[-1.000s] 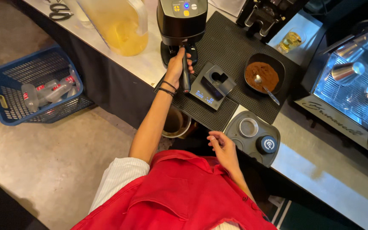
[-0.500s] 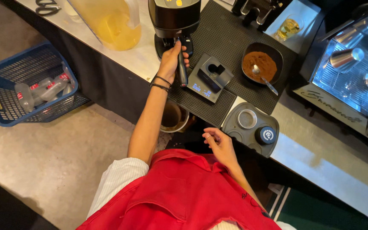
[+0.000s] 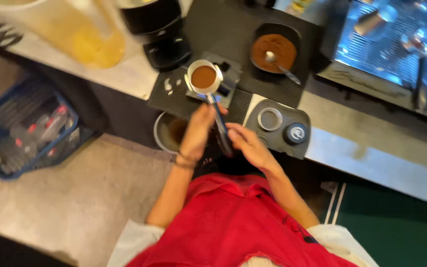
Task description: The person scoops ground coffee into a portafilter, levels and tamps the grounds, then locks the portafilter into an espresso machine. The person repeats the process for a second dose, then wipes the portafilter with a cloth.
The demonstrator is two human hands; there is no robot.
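Lengthwise away from the person, portafilter [image 3: 208, 89] basket-end toward the counter, handle gripped by left hand [image 3: 197, 131] and right hand [image 3: 245, 144].

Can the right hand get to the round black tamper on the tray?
Probably yes: the right hand is on the portafilter handle, and the tamper stands just beside it, with nothing between.

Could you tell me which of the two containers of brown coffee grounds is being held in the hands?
The small round metal portafilter basket with the long dark handle, gripped by both hands; the wider black bowl with a spoon sits untouched on the mat.
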